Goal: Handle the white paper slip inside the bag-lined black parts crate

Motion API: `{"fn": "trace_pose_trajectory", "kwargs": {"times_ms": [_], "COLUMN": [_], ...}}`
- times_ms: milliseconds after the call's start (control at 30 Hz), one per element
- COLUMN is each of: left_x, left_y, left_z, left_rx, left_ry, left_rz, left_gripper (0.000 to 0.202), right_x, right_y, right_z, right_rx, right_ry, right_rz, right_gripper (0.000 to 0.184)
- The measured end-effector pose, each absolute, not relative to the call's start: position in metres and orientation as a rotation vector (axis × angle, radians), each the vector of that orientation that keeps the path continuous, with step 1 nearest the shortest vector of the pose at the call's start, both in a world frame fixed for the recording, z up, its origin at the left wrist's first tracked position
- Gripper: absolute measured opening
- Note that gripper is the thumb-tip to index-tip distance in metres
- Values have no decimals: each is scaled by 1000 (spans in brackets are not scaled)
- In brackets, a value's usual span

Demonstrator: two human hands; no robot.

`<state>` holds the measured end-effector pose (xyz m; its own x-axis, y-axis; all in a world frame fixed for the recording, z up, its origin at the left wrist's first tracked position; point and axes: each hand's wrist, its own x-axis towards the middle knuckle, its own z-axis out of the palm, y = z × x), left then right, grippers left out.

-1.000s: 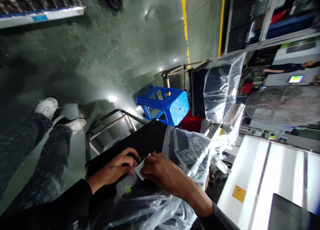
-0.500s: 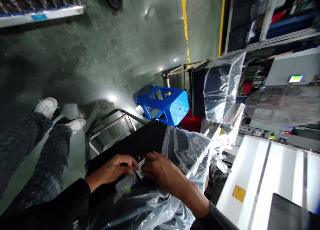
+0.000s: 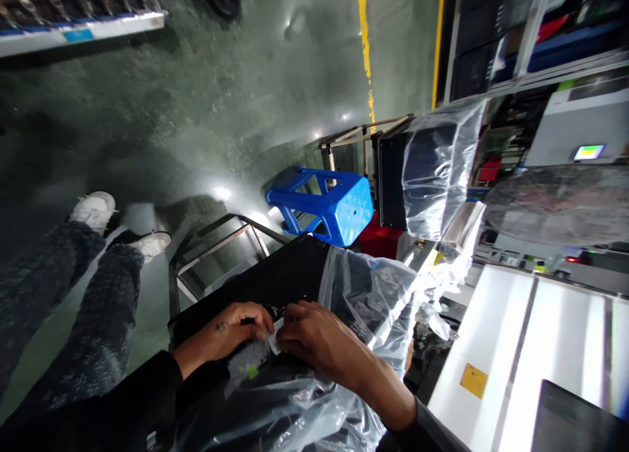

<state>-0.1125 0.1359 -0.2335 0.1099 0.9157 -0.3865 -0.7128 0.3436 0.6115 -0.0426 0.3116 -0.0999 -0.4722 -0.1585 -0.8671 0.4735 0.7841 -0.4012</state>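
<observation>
Two hands: my left hand (image 3: 223, 334) and right hand (image 3: 327, 344), close together
Grip: fingers pressed together, pinching a white tag (image 3: 273, 339)
Under them: black box (image 3: 275, 268), clear plastic bag (image 3: 368, 295)

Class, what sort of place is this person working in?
Likely a factory floor: a yellow line on the green painted floor, a large fan, and black goods wrapped in clear plastic.

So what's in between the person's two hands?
A small white paper label lies between the left hand and the right hand, as the head view shows.
</observation>
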Motion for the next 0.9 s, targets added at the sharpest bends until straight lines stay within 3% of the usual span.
{"fn": "trace_pose_trajectory", "kwargs": {"times_ms": [367,633,700,800,833,900], "left_x": [-102,-97,-93,-92,-93,-95], "left_y": [155,159,155,151,150,147], "left_z": [-231,-218,-218,-217,-216,-212], "left_rx": [522,742,748,679,662,674], "left_ry": [1001,1085,1123,1249,1287,1296], "left_rz": [1150,1040,1030,1020,1020,1035], "left_gripper": [10,4,15,67,76,63], "right_x": [-37,-36,-37,-34,-31,-25], "right_y": [313,318,319,320,320,320], "right_z": [-105,-89,-86,-82,-81,-77], "right_rx": [215,441,552,673,707,788], "right_ry": [1943,2037,2089,2141,2159,2218], "right_rz": [-798,-703,-681,-648,-638,-631], "right_gripper": [21,15,18,28,29,31]}}
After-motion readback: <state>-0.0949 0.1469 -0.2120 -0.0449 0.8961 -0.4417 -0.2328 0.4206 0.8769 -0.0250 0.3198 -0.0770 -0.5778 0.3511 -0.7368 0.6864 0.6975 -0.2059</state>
